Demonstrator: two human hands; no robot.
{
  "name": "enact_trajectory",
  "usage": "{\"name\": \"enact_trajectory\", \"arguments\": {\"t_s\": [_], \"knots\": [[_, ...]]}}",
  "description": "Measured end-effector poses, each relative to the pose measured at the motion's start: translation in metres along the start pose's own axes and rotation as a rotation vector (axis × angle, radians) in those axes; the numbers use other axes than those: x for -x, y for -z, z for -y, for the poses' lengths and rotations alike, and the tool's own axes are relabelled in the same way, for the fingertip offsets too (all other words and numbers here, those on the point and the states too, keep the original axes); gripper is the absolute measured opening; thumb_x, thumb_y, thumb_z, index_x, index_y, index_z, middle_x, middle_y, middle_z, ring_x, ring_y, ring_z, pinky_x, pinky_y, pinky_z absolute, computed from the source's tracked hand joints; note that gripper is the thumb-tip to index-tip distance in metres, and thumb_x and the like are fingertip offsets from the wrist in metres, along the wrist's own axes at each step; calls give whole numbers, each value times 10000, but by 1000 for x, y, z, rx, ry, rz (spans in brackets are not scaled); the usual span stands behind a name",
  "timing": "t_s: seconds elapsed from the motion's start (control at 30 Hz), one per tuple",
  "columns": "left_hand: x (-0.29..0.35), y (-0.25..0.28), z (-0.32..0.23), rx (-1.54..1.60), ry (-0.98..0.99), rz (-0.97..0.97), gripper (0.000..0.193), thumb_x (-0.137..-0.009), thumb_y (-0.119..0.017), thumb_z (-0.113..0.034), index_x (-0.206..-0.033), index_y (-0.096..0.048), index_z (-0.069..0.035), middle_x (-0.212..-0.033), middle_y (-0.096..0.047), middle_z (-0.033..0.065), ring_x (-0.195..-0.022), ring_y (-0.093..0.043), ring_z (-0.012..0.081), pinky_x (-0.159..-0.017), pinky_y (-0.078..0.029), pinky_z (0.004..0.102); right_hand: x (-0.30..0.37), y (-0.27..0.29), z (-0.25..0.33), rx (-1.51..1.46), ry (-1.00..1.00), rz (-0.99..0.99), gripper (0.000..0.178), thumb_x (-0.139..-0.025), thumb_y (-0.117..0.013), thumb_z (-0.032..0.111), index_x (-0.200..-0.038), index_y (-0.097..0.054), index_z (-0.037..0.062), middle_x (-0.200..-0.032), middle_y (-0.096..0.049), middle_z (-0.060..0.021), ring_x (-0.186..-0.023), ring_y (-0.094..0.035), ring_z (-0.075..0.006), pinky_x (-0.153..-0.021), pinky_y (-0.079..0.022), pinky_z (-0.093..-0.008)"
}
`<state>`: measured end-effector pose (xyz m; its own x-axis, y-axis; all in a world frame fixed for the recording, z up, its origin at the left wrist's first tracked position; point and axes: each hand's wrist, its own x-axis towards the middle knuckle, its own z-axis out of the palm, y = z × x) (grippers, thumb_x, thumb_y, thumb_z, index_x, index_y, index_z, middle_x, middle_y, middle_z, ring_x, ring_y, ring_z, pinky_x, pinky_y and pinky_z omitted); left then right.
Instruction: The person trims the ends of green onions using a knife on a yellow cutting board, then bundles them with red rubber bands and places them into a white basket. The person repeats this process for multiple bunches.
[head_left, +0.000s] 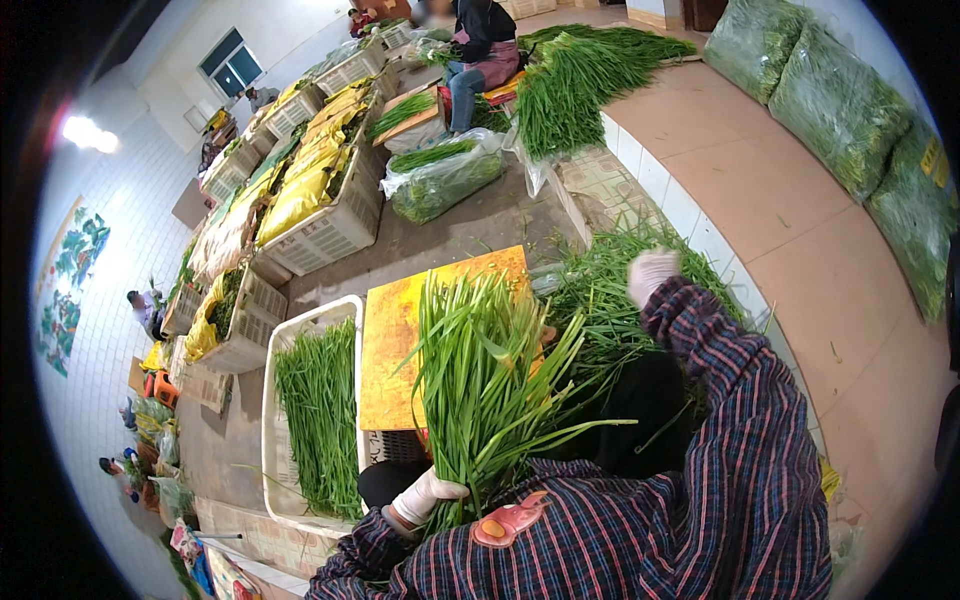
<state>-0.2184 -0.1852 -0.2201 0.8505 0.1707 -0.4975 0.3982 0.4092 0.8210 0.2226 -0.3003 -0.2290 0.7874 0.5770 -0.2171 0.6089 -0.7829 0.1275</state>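
Note:
A white-gloved left hand [430,497], mine, is closed round the lower end of a thick bunch of garlic chives [480,375]. The long green leaves fan up and away from me, across the near right part of a yellow board [390,345]. My right hand [652,275], also in a white glove, is raised off to the right over a heap of loose greens [610,295]. It is apart from the held bunch. Motion smears its fingers, so their grip is unclear. Left of the board, a white plastic crate [270,420] holds neatly laid chives [320,410].
Crates with yellow covers [305,205] stand in rows at the far left. A clear bag of greens [445,180] lies ahead, near a seated person [480,55] beside a large chive pile [570,90]. Big stuffed bags [835,110] line the right wall. A tiled ledge [680,205] runs along my right.

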Motion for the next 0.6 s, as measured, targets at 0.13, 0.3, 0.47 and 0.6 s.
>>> {"name": "enact_trajectory", "arguments": {"t_s": [0.13,0.3,0.47,0.6], "knots": [[6,2,1,-40,-31,-42,542,-691,-614,-45,-1218,-495,0,-1119,-580,50,-983,-536,156,-883,-418,293,30,26,25,-143,339,-498,471,-850,-495,419,-1080,-598,21,-1378,-350,-157,-1298,-283,-329,-1021,-264,-514],[-3,-2,-2,-33,7,-47,466,-718,-662,-55,-1169,-546,-29,-1061,-599,18,-973,-534,127,-879,-420,273,101,85,88,-204,705,-209,618,-812,-492,521,-1099,-584,-18,-1411,-282,-194,-1314,-231,-362,-1057,-215,-504],[3,-22,-16,-35,27,-73,441,-730,-650,-37,-1158,-548,-34,-1067,-590,9,-951,-538,114,-849,-436,270,60,17,138,-671,610,-207,425,-757,-589,371,-1021,-624,39,-1343,-395,-171,-1302,-282,-345,-1017,-273,-480],[6,-24,-19,5,40,-87,433,-730,-652,-40,-1150,-550,-26,-1071,-598,30,-953,-557,140,-870,-434,290,70,27,140,-686,491,-192,308,-771,-579,252,-1005,-630,59,-1250,-480,-130,-1216,-398,-325,-965,-328,-459]]}}
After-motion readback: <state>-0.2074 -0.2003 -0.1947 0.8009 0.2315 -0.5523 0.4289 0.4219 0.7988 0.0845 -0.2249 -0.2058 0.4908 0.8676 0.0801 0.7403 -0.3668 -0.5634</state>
